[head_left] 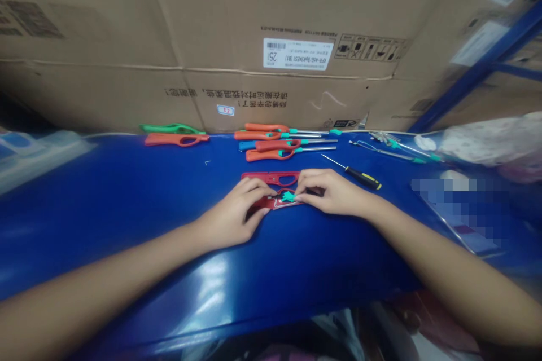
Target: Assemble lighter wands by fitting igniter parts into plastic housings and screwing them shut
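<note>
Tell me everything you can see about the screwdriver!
The screwdriver has a thin, silvery shaft that looks like metal and a thicker black handle with yellow marks, perhaps plastic. It lies slantwise on the blue table, its shaft pointing towards the lighters. It is beyond the right hand, and no hand touches it. The shape of its tip is too small to make out.

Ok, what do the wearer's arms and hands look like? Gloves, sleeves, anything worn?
Left hand and right hand: both bare, no gloves; no rings, watch or bracelet visible. Left forearm and right forearm: slim, no sleeve over the clearly visible stretches, no cables or markings seen. Nail detail too blurred to tell.
</note>
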Demonstrator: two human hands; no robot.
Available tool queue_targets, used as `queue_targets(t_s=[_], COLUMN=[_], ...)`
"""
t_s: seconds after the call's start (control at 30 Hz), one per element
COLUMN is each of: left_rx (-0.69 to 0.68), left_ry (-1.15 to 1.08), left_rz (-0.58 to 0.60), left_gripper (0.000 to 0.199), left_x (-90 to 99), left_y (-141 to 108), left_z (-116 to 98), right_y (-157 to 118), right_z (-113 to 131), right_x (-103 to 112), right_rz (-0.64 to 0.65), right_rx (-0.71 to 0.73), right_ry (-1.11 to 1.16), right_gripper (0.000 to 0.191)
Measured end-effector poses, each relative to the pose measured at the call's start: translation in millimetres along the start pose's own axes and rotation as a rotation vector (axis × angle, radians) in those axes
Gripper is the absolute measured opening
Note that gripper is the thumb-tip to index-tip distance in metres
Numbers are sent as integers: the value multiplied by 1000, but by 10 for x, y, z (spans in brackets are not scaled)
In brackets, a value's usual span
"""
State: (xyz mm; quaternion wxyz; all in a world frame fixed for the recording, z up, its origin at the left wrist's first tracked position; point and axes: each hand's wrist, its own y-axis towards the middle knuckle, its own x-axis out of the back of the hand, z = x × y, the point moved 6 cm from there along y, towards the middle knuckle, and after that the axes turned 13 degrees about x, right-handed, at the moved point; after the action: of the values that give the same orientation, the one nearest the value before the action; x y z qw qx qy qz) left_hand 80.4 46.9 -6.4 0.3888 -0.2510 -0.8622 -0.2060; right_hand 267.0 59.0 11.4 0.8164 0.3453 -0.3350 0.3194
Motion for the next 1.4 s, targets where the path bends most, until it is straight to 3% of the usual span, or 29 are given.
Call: queue_targets(t_s=[0.47, 0.73, 1.1, 1.4], left_rx=[-7, 50, 16, 16], left_ry=[-34, -55, -33, -27], left_rz=[19, 17, 9, 12], left_gripper=[28, 28, 28, 27], left_x=[15, 31, 20, 18], left_y=[7, 24, 2, 6], left_z=[-4, 37, -19, -32], right_y=[26, 24, 26, 9], right_z=[73, 192, 349, 313], right_x=[-56, -103, -196, -183], right_rz=[-36, 57, 239, 201], right_rx=[58, 152, 199, 192], right_ry=[43, -219, -637, -634], right_gripper=[12, 19, 24, 26])
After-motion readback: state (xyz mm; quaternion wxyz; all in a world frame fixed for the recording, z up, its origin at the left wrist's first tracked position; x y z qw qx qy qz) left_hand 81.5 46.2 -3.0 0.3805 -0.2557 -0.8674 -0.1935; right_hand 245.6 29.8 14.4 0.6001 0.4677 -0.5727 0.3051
